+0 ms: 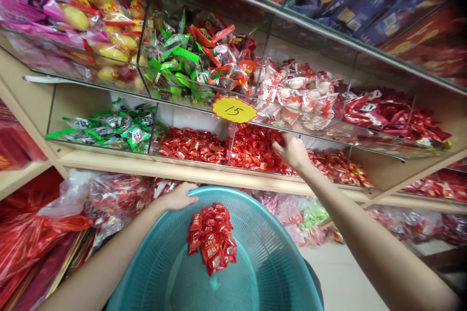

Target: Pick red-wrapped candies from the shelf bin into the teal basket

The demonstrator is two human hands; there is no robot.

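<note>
My left hand (178, 196) is closed over the left rim of a teal plastic basket (270, 233), thumb on the inner side. Inside, on the bottom, lies a small heap of red wrapped candies (212, 238). My right hand (292, 151) reaches into the lower shelf, at a compartment of small red wrapped candies (253, 150). Its fingers are curled at the candies' right side, and what they hold, if anything, is hidden.
Clear dividers split the shelf into compartments, with green-wrapped candies (124, 126) at lower left. Above hang the upper shelf's clear front panel and a yellow tag (234, 109) marked 15. A wooden shelf edge (120, 164) runs behind the basket; bagged goods (105, 194) lie below.
</note>
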